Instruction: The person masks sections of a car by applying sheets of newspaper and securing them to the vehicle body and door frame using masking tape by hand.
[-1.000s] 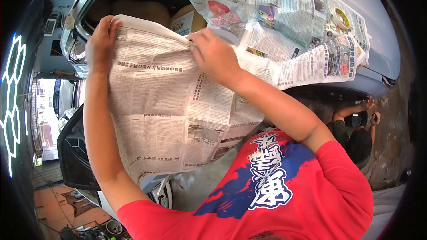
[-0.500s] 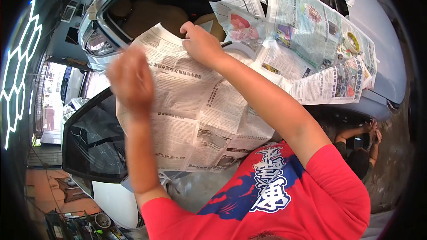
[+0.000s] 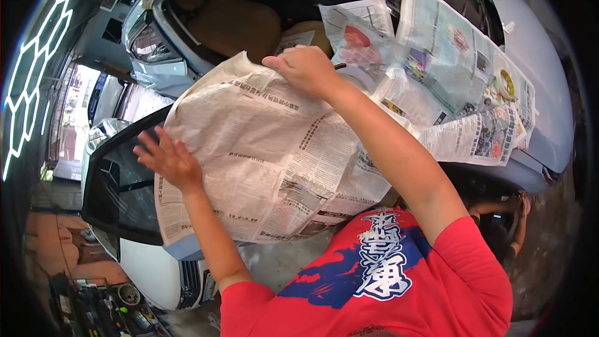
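A large newspaper sheet (image 3: 262, 150) covers an open car door, its upper corner curling up near the window opening. My right hand (image 3: 306, 72) is closed over the sheet's upper edge, fingers bent around it; the fingertips are partly hidden. At the sheet's left side, my left hand (image 3: 168, 159) is open with fingers spread, over the paper's border and the dark door window (image 3: 125, 193). It holds nothing, and whether its palm touches the paper I cannot tell.
More newspaper (image 3: 446, 50) covers the car's rear side, with a roll of yellow-green tape (image 3: 506, 84) on it. Seats (image 3: 234, 22) show inside the car. At right, another person's arm (image 3: 519, 231) reaches low by the car. A white car (image 3: 146, 268) stands at lower left.
My left hand has come down and left from above the sheet, its fingers now spread. The sheet lies flatter over the door. My right hand stays at the upper edge; the whole view has shifted slightly.
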Demonstrator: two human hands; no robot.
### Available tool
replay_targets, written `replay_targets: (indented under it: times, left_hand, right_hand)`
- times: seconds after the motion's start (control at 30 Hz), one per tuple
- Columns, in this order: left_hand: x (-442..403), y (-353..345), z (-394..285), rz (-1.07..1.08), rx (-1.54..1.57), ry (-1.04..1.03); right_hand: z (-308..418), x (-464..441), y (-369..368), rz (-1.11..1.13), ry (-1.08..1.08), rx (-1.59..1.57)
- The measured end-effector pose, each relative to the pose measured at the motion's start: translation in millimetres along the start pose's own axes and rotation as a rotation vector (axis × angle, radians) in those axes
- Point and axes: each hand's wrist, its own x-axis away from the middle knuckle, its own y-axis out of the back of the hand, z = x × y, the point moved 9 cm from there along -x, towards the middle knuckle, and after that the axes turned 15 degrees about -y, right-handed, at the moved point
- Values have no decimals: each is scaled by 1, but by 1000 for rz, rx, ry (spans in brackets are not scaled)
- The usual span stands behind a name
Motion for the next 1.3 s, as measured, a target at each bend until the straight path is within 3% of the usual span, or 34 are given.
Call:
replay_targets:
  times: [0.07, 0.2, 0.3, 0.4, 0.43, 0.53, 0.6, 0.7, 0.8, 0.9, 1.0, 1.03, 1.23, 1.3]
  left_hand:
    - [3, 5, 3, -125, -2, 89]
    - [7, 4, 8, -130, 38, 99]
    - [9, 13, 9, -213, 108, 108]
    - [4, 36, -10, -227, 14, 117]
    - [4, 44, -22, -193, 3, 151]
    - [11, 53, -95, -250, 373, 112]
    - [16, 44, -173, -116, 809, 151]
    - [-7, 33, -296, 152, 1692, 465]
    - [-16, -4, -364, 93, 2158, 863]
    - [-18, -45, -396, 389, 2115, 916]
    - [-47, -44, -376, 349, 1672, 518]
    - [-49, -47, -375, 399, 1652, 527]
    - [-35, -92, -405, 154, 1959, 773]
    - [-30, -89, -426, 320, 2173, 854]
  right_hand:
    - [5, -2, -2, -23, 106, 109]
    - [7, 0, -4, 132, -44, 152]
    - [5, 5, -3, 1, -92, 207]
    - [43, 72, 41, -574, 254, 11]
    - [44, 95, 39, -499, 279, -41]
    - [27, 161, 47, -219, 261, -157]
    - [4, 193, 58, -74, 167, -144]
    - [-35, 231, 80, 24, -17, -163]
    - [-53, 258, 114, 11, -98, -186]
    - [-65, 284, 137, -10, -176, -209]
    - [-70, 301, 156, -35, -195, -216]
    - [-71, 305, 162, -35, -202, -224]
    - [-75, 312, 176, -22, -148, -233]
    - [-77, 311, 178, -17, -135, -249]
